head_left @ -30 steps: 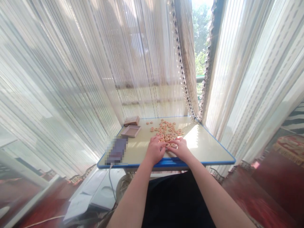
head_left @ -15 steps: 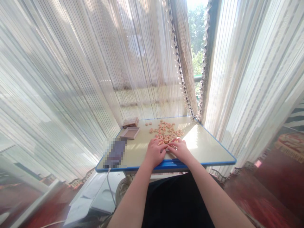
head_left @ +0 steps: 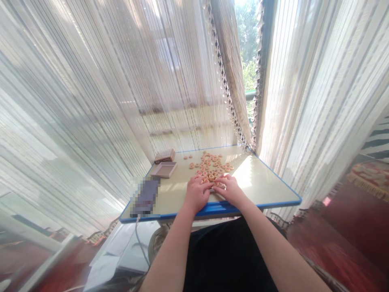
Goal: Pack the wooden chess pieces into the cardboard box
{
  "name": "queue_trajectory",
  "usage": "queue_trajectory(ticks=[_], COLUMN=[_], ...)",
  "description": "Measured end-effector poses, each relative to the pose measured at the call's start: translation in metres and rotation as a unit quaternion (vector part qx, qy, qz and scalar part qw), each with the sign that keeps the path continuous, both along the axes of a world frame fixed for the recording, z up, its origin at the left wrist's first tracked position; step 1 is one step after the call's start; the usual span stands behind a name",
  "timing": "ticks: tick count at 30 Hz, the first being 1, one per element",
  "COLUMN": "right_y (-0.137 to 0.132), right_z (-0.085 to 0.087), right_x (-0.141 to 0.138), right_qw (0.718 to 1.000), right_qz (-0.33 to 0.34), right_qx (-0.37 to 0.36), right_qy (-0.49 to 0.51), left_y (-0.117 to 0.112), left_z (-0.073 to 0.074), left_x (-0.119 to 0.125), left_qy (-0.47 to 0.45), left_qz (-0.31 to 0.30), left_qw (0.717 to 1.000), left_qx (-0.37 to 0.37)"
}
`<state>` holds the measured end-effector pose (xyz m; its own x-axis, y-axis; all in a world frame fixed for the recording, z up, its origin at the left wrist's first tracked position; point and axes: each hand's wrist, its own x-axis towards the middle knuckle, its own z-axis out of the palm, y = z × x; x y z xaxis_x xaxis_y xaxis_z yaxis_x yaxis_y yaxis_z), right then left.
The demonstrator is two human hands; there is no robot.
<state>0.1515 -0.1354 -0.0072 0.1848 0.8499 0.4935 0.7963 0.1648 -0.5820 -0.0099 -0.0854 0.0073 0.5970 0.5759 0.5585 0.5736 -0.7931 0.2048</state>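
Note:
Several round, light wooden xiangqi pieces [head_left: 211, 177] with marked tops are packed together in front of me near the table's front edge. A strip of a pale tray edge [head_left: 212, 190] shows under them, mostly covered by my hands. My left hand [head_left: 197, 193] curls over the near left of this group, its fingers pressed on pieces. From the right, my right hand [head_left: 230, 190] bends its fingers over the pieces there, thumb close to the left one. Exactly which pieces each hand grips is hidden. Loose xiangqi pieces [head_left: 206, 163] lie scattered just beyond.
The pale table [head_left: 267, 190] has a blue rim. On its left lie an open shallow box [head_left: 164, 170], a brown box-like object [head_left: 164, 155] behind it, and a blurred dark item [head_left: 146, 196] with a cable [head_left: 138, 235]. String curtains [head_left: 179, 81] hang close behind.
My view has shifted slightly, so the table sits a little further left and higher. Both hands stay at the packed pieces, with small finger movements.

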Motion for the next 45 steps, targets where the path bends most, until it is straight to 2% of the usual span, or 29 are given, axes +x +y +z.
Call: queue_trajectory(ticks=[12,15,18,21,23,25,27,29,32,34,38,40,43,45], right_y=[0.000,-0.003,-0.006,-0.001,0.011,0.033,0.062,0.092,0.129,0.145,0.165,0.172,0.176,0.176], right_z=[0.000,-0.001,0.005,0.022,0.036,0.047,0.052,0.052,0.047,0.043,0.041,0.041,0.038,0.035], right_x=[-0.001,-0.002,-0.001,0.005,0.013,0.024,0.036,0.046,0.055,0.056,0.049,0.045,0.042,0.042], right_qw=[0.999,0.999,0.997,0.994,0.993,0.994,0.995,0.992,0.987,0.983,0.962,0.956,0.955,0.956], right_qz=[0.016,0.014,0.023,0.085,0.119,0.110,0.097,0.098,0.093,0.105,0.200,0.217,0.203,0.198], right_qx=[0.010,0.012,0.028,0.013,-0.001,-0.008,-0.004,0.001,-0.019,-0.037,-0.035,-0.020,-0.024,-0.032], right_qy=[0.032,0.048,0.075,0.064,0.025,-0.009,-0.035,-0.078,-0.128,-0.144,-0.183,-0.195,-0.216,-0.216], left_y=[-0.005,-0.003,0.011,0.038,0.058,0.080,0.102,0.125,0.151,0.158,0.157,0.157,0.159,0.158], left_z=[0.005,0.004,0.005,0.016,0.029,0.042,0.052,0.056,0.049,0.041,0.028,0.024,0.020,0.019], left_x=[0.000,-0.002,-0.006,-0.009,-0.007,-0.001,0.006,0.013,0.016,0.012,0.000,-0.002,0.000,0.002], left_qy=[-0.031,-0.065,-0.139,-0.167,-0.156,-0.144,-0.131,-0.112,-0.121,-0.159,-0.219,-0.187,-0.077,-0.023], left_qz=[-0.018,-0.010,0.040,0.093,0.100,0.095,0.104,0.106,0.119,0.134,0.163,0.161,0.146,0.171], left_qw=[0.999,0.998,0.989,0.980,0.978,0.980,0.980,0.981,0.976,0.972,0.961,0.967,0.983,0.981], left_qx=[0.004,0.014,0.003,-0.061,-0.095,-0.104,-0.110,-0.122,-0.136,-0.113,-0.046,-0.057,-0.080,-0.084])
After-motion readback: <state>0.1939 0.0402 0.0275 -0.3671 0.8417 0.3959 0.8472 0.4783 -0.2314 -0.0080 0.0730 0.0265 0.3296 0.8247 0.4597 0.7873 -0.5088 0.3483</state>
